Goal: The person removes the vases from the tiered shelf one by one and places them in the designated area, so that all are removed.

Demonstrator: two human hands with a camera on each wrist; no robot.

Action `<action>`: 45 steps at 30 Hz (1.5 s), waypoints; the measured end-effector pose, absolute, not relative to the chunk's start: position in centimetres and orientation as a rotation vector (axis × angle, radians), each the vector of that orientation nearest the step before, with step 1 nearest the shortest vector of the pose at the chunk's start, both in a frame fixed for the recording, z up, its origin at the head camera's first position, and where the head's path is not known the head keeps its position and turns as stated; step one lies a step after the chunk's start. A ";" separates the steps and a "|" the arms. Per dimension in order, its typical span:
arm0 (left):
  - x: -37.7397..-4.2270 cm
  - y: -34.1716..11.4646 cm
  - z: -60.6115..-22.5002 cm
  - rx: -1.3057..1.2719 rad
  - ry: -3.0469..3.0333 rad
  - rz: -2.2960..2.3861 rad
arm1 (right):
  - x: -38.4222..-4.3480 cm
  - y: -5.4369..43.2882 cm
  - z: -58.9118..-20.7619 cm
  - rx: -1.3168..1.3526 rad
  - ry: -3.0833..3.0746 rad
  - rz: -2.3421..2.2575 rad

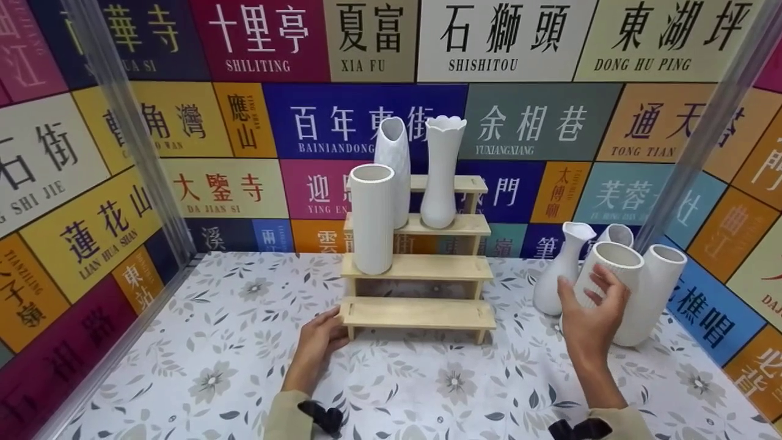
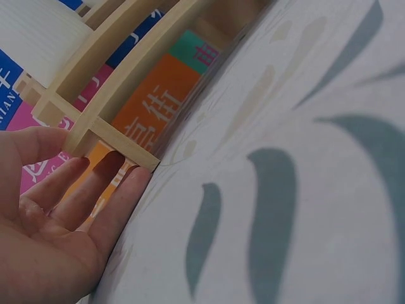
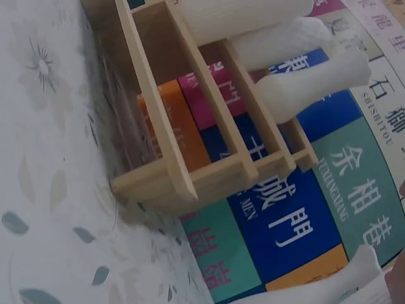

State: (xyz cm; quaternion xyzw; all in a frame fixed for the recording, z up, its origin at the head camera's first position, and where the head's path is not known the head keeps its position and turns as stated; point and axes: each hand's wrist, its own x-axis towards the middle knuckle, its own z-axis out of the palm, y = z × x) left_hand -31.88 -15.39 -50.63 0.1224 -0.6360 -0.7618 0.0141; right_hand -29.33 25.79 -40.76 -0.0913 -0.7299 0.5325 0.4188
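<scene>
My left hand (image 1: pixel 317 342) holds the left end of the lowest step of a wooden stepped stand (image 1: pixel 421 313). In the left wrist view the thumb and fingers (image 2: pixel 130 196) meet the step's end and leg. My right hand (image 1: pixel 592 318) is raised at the right, fingers spread and slightly bent, in front of a white ribbed vase (image 1: pixel 618 256); contact cannot be told. Beside that vase stand a white flared-neck vase (image 1: pixel 559 275), a tapered white vase (image 1: pixel 663 281) and another white vase (image 1: pixel 618 233), partly hidden behind.
A white ribbed cylinder vase (image 1: pixel 372 220) stands on the stand's second step. One step higher are a slant-mouthed white vase (image 1: pixel 394 159) and a scalloped-rim white vase (image 1: pixel 441 177). Flower-patterned cloth (image 1: pixel 214 379) covers the table; panels with Chinese characters (image 1: pixel 366 116) enclose it.
</scene>
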 end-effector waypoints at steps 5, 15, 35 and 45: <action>-32.1 -15.4 -50.5 0.407 -1.983 -2.364 | -28.7 23.7 -39.6 -0.079 -1.880 1.337; -32.1 -15.3 -50.2 0.400 -1.967 -2.380 | -28.8 19.9 -38.6 0.074 -1.948 1.437; -32.0 -15.5 -50.5 0.418 -1.967 -2.380 | -33.2 12.2 -36.8 0.316 -2.049 1.662; -32.0 -15.6 -50.7 0.357 -1.970 -2.387 | -35.2 8.2 -36.4 0.365 -2.111 1.789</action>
